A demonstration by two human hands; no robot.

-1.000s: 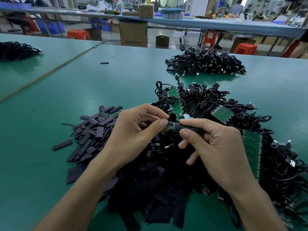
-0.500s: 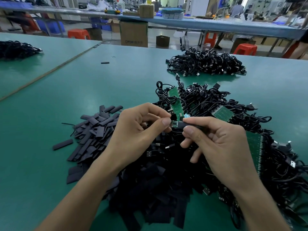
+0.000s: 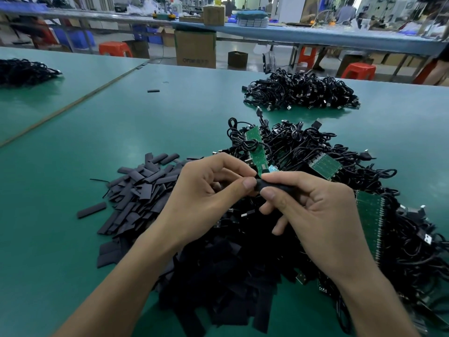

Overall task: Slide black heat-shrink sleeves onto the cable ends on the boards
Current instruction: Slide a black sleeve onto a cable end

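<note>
Head view, dead centre: left hand (image 3: pixel 206 190) and right hand (image 3: pixel 315 215) meeting tip to tip above the green desk (image 3: pixel 170 113). One black sleeve (image 3: pixel 277 188) between them, lying roughly level. Left fingers (image 3: pixel 247 183) curled, thumb and forefinger pinched on its left end. Right thumb and forefinger closed round its middle, the other three right fingers loosely bent beneath and holding nothing. Contents of the sleeve hidden.

Just past the fingertips at 12 o'clock, a tangled heap of black cables (image 3: pixel 315 147) with three green boards (image 3: pixel 324 165) counted among them: one at 12, one at 1, one on edge at 3 o'clock. Second cable heap (image 3: pixel 301 93) farther off at 1 o'clock, third cable heap (image 3: pixel 24 71) on the neighbouring desk at 10 o'clock.

At 9 o'clock a pile of loose sleeves (image 3: pixel 141 190), running into a darker mass at 6 o'clock under the wrists. Two single sleeves apart from the pile: near stray (image 3: pixel 91 209) at 9 o'clock, far stray (image 3: pixel 153 90) at 11 o'clock.
</note>
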